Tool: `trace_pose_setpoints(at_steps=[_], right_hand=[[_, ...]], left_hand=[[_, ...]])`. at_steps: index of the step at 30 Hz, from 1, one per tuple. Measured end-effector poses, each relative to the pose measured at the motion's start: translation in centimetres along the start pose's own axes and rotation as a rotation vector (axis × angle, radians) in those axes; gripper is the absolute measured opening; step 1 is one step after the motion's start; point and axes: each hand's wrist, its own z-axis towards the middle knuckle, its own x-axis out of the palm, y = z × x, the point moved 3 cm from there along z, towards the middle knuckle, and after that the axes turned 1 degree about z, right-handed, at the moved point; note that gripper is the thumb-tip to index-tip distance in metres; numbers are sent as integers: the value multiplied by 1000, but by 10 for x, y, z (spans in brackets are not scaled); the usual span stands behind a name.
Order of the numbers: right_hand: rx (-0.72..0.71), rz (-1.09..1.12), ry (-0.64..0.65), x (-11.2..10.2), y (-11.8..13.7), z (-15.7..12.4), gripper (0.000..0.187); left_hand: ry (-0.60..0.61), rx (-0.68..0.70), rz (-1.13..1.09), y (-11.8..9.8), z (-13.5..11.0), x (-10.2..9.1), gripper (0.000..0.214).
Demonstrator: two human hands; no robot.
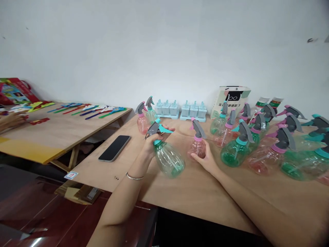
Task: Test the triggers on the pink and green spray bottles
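Note:
My left hand [153, 143] is closed round the neck of a green spray bottle [169, 159], which tilts with its base toward the right. Its grey and turquoise trigger head shows above my fingers. My right hand [205, 158] grips the lower body of a pink spray bottle [197, 146], upright, with a grey and pink head. To the right of that hand stand several more spray bottles, a green one [234, 152] nearest. Behind my left hand, a pink spray bottle [142, 123] and a green one [152, 115] stand close together.
Two light-blue ice-pop molds [167, 110] and a printed paper bag [227, 99] stand along the wall. A phone [114, 148] lies on the table at left. Another table [64, 132] holds colourful flat strips; another person's hand [12, 121] is at its far left.

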Motion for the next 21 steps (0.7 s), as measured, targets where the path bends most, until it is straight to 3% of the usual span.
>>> trace_pose_setpoints(at_steps=[6,11,17,21], right_hand=[[14,17,37,-4,3,-1,80],[20,18,42,-2,2,-1,82],[4,-3,36,-2,4,-1,82],[7,6,44,-2,4,0,82]], left_hand=[[17,68,91,-3,1,-7,10],[-27,30,98,0,4,-9,25],[-126,104,118,1,9,-17,12],[-106,84,125,3,10,-16,29]])
